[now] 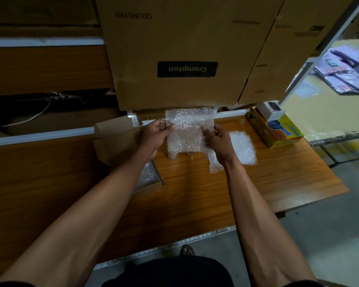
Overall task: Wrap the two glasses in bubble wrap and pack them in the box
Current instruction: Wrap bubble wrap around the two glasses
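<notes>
Head view: left hand [153, 134] and right hand [217, 139] each pinch a side edge of the bubble wrap [188, 129] above the table [195, 183]; keep it taut and square before rolling.

1. Dead ahead of both hands, the big Crompton carton [187, 59] walls off the far edge of the table [195, 187]; nothing passes forward there.
2. Just left of the left hand [153, 134], the open cardboard box [116, 139] crowds that side.
3. Right of the right hand [216, 141], a loose piece of bubble wrap [243, 148] lies flat, with the yellow box [276, 129] beyond it.
4. Behind the hands, toward the body, bare wood gives open passage.
</notes>
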`<action>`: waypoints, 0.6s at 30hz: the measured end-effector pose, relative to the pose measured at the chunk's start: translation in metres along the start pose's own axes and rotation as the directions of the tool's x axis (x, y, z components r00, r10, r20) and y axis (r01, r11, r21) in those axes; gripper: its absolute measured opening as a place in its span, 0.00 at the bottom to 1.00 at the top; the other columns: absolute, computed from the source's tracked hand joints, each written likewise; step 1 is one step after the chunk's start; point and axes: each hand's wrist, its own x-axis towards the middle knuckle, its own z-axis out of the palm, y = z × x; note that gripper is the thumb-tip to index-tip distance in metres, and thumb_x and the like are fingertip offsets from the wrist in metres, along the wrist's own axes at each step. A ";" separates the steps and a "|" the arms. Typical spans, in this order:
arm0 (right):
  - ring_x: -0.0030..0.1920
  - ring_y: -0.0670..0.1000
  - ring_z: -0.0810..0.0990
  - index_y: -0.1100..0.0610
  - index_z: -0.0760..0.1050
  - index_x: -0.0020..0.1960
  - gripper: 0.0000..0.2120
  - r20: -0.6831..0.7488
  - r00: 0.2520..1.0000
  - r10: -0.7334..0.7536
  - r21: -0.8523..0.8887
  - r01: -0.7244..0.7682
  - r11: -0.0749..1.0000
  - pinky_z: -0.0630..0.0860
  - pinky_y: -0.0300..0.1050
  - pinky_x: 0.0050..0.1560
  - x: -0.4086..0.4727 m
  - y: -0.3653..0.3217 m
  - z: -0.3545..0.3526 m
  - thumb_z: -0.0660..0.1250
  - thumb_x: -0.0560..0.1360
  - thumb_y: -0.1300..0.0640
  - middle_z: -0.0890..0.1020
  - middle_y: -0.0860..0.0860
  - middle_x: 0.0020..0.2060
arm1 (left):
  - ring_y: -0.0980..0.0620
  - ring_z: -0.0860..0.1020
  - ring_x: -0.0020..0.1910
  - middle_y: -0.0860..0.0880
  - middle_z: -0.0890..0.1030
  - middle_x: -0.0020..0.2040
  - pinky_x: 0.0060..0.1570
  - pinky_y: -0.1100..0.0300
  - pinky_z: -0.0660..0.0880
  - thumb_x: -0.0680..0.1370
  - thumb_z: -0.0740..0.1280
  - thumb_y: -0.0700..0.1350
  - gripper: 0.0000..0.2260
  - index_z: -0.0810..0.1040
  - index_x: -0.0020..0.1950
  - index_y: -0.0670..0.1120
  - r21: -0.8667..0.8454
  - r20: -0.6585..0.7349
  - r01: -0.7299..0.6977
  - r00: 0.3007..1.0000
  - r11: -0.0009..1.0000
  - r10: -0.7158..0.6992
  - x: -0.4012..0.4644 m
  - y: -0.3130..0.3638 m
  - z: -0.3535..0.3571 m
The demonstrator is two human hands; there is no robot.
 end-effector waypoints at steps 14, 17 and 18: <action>0.42 0.53 0.75 0.59 0.76 0.54 0.03 0.088 0.996 0.004 0.025 -0.006 1.000 0.74 0.49 0.44 0.013 0.002 -0.007 0.68 0.82 0.59 0.78 0.54 0.42 | 0.47 0.83 0.52 0.49 0.86 0.50 0.59 0.44 0.80 0.79 0.71 0.33 0.11 0.84 0.53 0.50 0.016 0.060 0.001 0.998 1.000 -0.002 0.013 -0.005 -0.009; 0.46 0.57 0.77 0.59 0.78 0.54 0.11 0.128 0.992 -0.016 0.005 0.015 1.000 0.74 0.50 0.42 0.014 -0.002 -0.011 0.62 0.79 0.72 0.81 0.58 0.49 | 0.49 0.82 0.48 0.50 0.84 0.45 0.48 0.52 0.81 0.80 0.67 0.30 0.12 0.83 0.48 0.46 -0.022 0.108 0.002 0.994 1.000 0.000 0.014 -0.002 -0.011; 0.47 0.58 0.79 0.57 0.79 0.54 0.17 0.142 0.990 -0.014 0.003 0.014 1.000 0.75 0.50 0.42 0.014 -0.004 -0.012 0.59 0.78 0.75 0.82 0.57 0.51 | 0.50 0.82 0.46 0.50 0.83 0.45 0.45 0.56 0.80 0.80 0.65 0.30 0.12 0.81 0.47 0.46 -0.031 0.118 -0.001 0.993 1.000 0.004 0.014 0.000 -0.011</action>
